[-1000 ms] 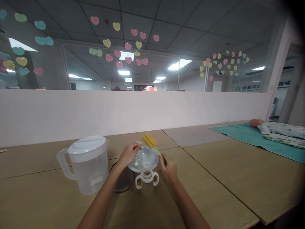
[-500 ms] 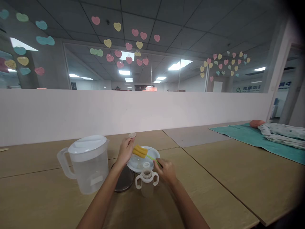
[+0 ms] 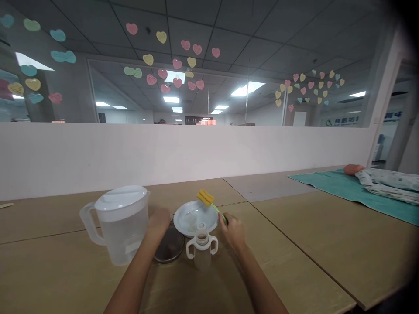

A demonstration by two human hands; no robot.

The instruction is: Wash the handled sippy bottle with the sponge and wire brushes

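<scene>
A bottle brush with a yellow sponge head (image 3: 205,197) and green handle is in my right hand (image 3: 233,229), its head above the far right rim of a white bowl (image 3: 211,226). Some clear pieces lie in that bowl. My left hand (image 3: 159,221), smeared by motion, is closed at the pitcher's right side; a small clear round piece (image 3: 171,217) shows partly at its fingertips. Between my forearms stands a clear baby bottle (image 3: 202,258) with a white two-handled collar, its mouth uncovered. Below my left hand lies a dark round lid (image 3: 170,246).
A lidded clear pitcher (image 3: 113,235) stands on the left of the wooden table (image 3: 281,270). On the right are a teal cloth (image 3: 340,192), a folded patterned cloth (image 3: 389,181) and an orange-pink object (image 3: 353,169). A low white wall (image 3: 209,152) runs behind the table.
My left hand has moved left and down, away from the brush, with the small round piece. The brush head has swung up and right, while my right hand has shifted slightly right.
</scene>
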